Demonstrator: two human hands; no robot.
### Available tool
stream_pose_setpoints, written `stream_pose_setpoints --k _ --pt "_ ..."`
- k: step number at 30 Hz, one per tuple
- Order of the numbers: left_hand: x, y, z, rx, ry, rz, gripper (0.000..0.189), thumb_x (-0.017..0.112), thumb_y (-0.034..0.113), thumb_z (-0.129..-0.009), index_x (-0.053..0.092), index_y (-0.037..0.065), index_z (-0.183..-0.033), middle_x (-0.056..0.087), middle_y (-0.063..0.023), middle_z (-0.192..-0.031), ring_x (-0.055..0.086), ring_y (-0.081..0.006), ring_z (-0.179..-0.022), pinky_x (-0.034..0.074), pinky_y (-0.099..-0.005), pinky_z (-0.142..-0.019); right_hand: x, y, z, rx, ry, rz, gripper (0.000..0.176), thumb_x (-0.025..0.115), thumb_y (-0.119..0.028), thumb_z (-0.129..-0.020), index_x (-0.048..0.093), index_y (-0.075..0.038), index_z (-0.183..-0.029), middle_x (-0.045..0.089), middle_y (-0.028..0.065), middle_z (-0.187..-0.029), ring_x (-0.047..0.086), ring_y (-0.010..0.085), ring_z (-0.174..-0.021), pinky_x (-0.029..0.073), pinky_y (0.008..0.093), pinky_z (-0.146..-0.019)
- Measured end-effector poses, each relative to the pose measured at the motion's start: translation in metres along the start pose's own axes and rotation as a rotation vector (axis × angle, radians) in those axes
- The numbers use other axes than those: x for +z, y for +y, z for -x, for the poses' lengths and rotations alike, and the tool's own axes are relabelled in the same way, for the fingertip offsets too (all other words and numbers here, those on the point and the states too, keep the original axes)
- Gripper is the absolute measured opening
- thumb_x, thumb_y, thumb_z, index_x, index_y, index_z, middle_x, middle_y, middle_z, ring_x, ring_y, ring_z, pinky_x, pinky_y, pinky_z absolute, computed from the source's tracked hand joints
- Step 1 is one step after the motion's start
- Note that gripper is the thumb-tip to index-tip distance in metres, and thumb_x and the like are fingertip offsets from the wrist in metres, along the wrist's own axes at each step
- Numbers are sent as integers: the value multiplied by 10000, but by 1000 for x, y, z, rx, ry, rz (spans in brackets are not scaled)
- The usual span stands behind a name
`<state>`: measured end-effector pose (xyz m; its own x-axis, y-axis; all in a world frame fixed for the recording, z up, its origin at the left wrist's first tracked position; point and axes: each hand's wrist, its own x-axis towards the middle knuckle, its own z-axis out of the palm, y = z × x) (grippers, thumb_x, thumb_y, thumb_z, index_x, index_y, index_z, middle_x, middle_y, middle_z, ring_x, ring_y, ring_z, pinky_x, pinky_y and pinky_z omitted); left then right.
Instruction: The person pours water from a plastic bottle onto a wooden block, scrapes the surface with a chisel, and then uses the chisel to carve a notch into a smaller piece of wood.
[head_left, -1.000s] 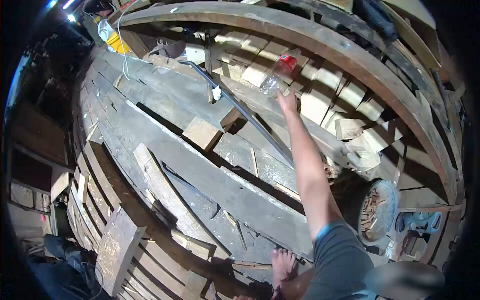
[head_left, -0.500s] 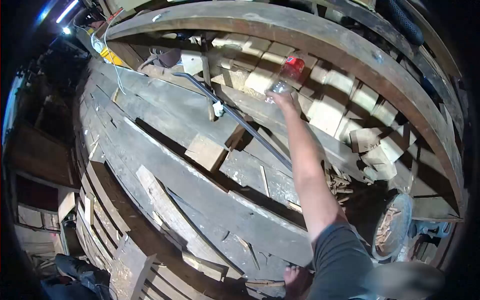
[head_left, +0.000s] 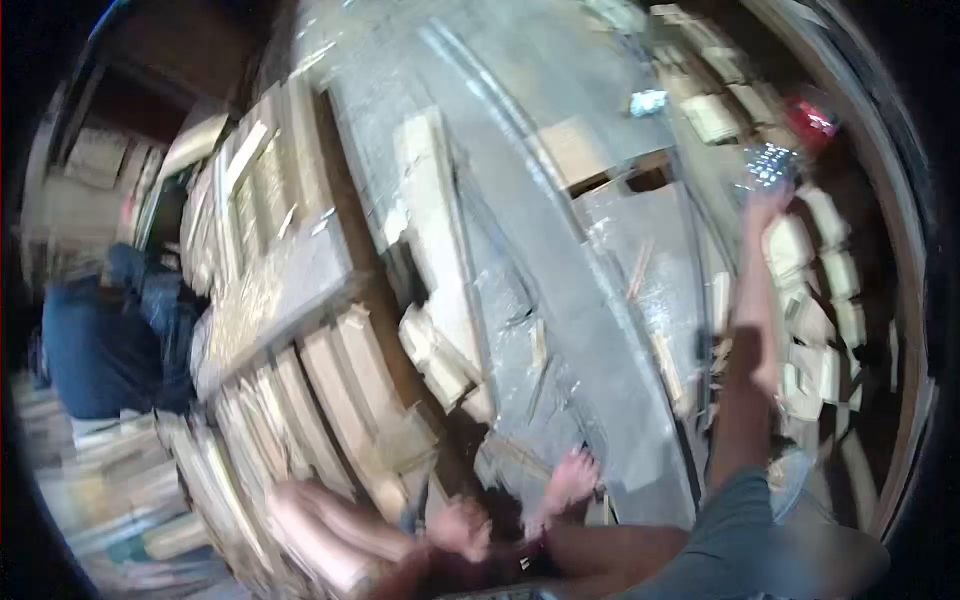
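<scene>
At the upper right, my right hand [head_left: 768, 200] is closed around one end of a clear plastic bottle [head_left: 770, 165]. The bottle has a red label [head_left: 812, 122] and lies over a row of pale wood blocks [head_left: 790, 240]. My right arm is stretched out to it. Motion blurs the picture, and the fingers are partly hidden. My left hand does not show clearly anywhere. Near the bottom, a bare foot [head_left: 572, 478] rests on the grey boards, with bent bare legs around it; another blurred shape beside it looks like the second foot.
Grey planks [head_left: 540, 250] with gaps, scraps and splinters spread across the middle. A pale board [head_left: 440, 230] lies along them. Stacked timber [head_left: 340, 380] stands at left. Another person in dark clothing [head_left: 110, 340] is at far left. A curved wooden beam [head_left: 905, 330] borders the right.
My view has swung down and left, so the bottle and my right hand now appear farther right. My legs and the other person show more fully. My right hand still holds the bottle.
</scene>
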<state>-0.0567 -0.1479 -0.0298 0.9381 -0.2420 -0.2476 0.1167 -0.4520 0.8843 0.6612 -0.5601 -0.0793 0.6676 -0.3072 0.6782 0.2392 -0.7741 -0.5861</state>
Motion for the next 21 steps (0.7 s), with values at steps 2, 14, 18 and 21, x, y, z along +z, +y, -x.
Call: stream_pose_setpoints --k 2,14,18,21 --pt "-37 45 -31 179 -97 -419 225 594 285 -797 620 68 -746 574 -87 -721 555 -263 -743 430 -397 -730 -36 -61 16 389 -107 -470 729 759 -142 -784 364 2 -1380 441 138 -1346 491 241 -1152 410 356 -998" --pt "-67 54 -1 104 796 -396 245 719 186 -755 533 27 -739 507 -123 -722 521 -326 -720 426 -423 -652 -310 -335 51 -146 -1038 -319 990 726 -229 -751 128 -43 -1518 294 168 -1483 424 285 -1294 329 397 -1080" --pt "-88 48 14 -375 704 -493 520 763 340 -735 518 4 -1047 526 -180 -971 515 -354 -952 426 -441 -769 -369 -429 72 -172 -1222 -305 1093 785 -344 -636 178 -50 -1497 344 148 -1442 380 289 -1323 308 416 -1094" --pt "-73 23 10 -302 614 -517 407 699 258 -809 514 -4 -1059 557 -173 -949 531 -357 -963 458 -449 -812 -396 -464 83 -237 -1268 -269 1104 787 -315 -597 197 -13 -1481 356 167 -1432 381 274 -1319 296 388 -1102"
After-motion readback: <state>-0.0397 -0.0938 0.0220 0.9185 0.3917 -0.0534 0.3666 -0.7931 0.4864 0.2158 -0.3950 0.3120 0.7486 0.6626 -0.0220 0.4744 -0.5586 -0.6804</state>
